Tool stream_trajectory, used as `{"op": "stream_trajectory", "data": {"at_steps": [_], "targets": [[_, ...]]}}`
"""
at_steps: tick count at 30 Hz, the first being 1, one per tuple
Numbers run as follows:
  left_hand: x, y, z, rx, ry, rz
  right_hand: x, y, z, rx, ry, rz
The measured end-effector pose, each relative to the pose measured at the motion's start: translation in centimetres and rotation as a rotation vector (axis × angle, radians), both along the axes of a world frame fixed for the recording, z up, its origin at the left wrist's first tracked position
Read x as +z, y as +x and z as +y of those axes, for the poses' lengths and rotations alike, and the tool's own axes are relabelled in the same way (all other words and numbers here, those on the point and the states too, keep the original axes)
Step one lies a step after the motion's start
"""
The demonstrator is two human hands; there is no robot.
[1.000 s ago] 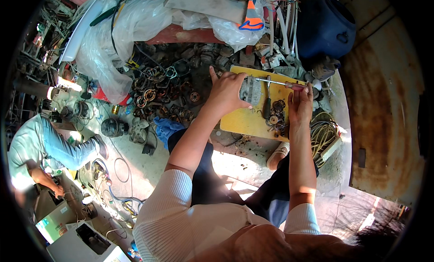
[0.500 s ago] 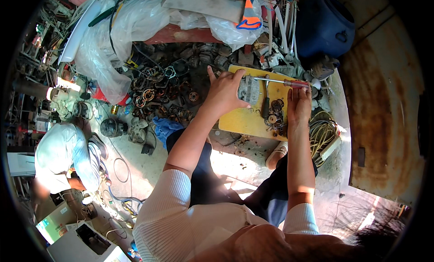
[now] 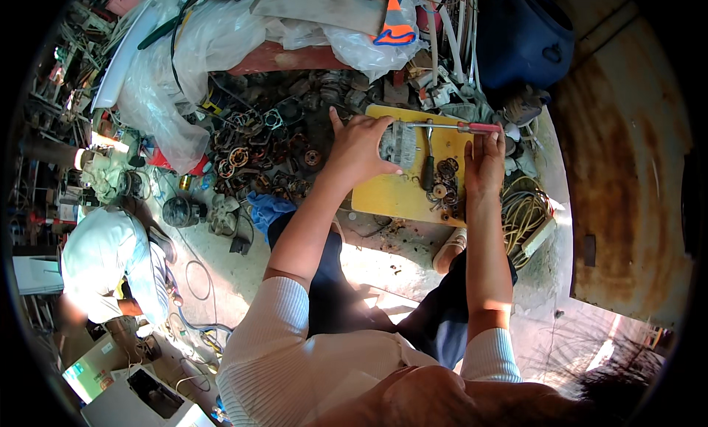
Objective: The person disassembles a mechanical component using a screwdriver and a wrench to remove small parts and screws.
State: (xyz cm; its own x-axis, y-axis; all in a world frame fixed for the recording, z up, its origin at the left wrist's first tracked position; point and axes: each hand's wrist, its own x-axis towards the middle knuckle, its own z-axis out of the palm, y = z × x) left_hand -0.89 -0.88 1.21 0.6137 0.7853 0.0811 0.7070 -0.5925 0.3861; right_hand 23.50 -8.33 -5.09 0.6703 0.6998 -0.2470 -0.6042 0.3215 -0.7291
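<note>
My left hand point(image 3: 359, 150) is closed round a ribbed grey metal housing point(image 3: 398, 145), thumb on the near side and fingers on the far side. The housing rests over a yellow board point(image 3: 391, 195). In my right hand point(image 3: 485, 158) is a screwdriver point(image 3: 479, 127) with a red handle, held at the fingertips. Its long shaft points left, and the tip meets the upper right edge of the housing. Between my hands a dark-handled tool with a metal shaft point(image 3: 428, 172) lies on the board. Beside it is a pile of small rings and round parts point(image 3: 445, 184).
Greasy metal parts point(image 3: 258, 147) heap up left of the board. A blue barrel point(image 3: 527, 40) stands at the far right, and coiled cable point(image 3: 525, 217) lies by my right forearm. Clear plastic sheeting point(image 3: 221, 40) drapes the far side. Another person point(image 3: 110, 261) crouches at the left.
The whole view has shifted slightly. My right fingers have changed position on the red handle, which sits a little more level. The left hand keeps its hold on the housing.
</note>
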Motion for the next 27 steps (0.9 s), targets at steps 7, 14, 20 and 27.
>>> {"op": "stream_trajectory", "data": {"at_steps": [7, 14, 20, 27], "targets": [[0.4, 0.1, -0.1, 0.001, -0.010, 0.018, -1.2, 0.6, 0.2, -0.052, 0.015, -0.014], [0.1, 0.1, 0.0, -0.007, 0.015, 0.013, -2.6, 1.1, 0.6, -0.016, 0.170, 0.027], [0.3, -0.1, -0.2, 0.031, -0.027, 0.009, -0.7, 0.3, 0.1, 0.004, -0.054, 0.051], [0.6, 0.3, -0.2, -0.004, -0.009, -0.017, -2.9, 1.7, 0.0, -0.009, 0.060, -0.001]]}}
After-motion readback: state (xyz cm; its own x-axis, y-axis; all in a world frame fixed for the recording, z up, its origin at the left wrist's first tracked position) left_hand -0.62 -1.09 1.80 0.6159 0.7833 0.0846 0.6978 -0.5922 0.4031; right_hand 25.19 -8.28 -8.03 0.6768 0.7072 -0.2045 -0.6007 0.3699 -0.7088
